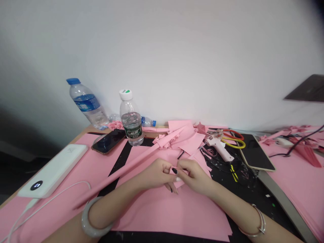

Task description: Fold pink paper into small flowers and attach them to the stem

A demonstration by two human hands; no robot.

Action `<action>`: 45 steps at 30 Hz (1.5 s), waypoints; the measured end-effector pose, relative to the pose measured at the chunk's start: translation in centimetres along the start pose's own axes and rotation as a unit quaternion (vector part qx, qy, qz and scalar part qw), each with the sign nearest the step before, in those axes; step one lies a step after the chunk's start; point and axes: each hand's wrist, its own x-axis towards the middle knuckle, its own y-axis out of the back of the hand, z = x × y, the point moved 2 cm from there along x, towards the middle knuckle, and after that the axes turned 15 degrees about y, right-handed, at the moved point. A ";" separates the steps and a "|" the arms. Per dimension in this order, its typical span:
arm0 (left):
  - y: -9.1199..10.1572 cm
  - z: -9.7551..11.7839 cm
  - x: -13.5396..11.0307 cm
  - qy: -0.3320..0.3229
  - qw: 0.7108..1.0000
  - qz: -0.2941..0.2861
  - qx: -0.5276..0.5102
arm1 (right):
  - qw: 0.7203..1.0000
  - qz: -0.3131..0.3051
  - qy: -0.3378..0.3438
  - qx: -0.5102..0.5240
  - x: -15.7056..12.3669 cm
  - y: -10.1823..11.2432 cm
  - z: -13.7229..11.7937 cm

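My left hand [158,173] and my right hand [193,175] meet over the middle of the table. Between their closed fingers is a small folded piece of pink paper [180,184], partly hidden by the fingertips. Under both hands lies a large pink paper sheet [162,216]. A long rolled pink paper stick [131,164] runs diagonally past my left forearm, its far end among folded pink paper pieces [165,140]. Beyond my right hand a light pink glue gun [219,147] rests on its side.
A clear water bottle [131,126] and a blue-capped bottle [87,103] stand near the wall. At left lie a phone [108,141] and a white power bank [54,170] with its cable. Scissors with red and yellow handles [236,143] and a tablet [255,152] lie at right.
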 end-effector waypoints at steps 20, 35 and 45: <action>0.3 -0.1 0.0 0.001 0.999 -0.037 -0.006 | 0.997 -0.030 -0.010 0.074 0.3 0.1 -0.1; 0.3 0.4 -0.5 0.024 0.998 -0.051 0.001 | 0.980 -0.042 -0.037 0.192 0.0 0.3 0.6; 0.4 0.0 -0.2 0.014 0.997 -0.073 -0.026 | 0.976 -0.060 -0.068 0.196 0.3 0.5 -0.7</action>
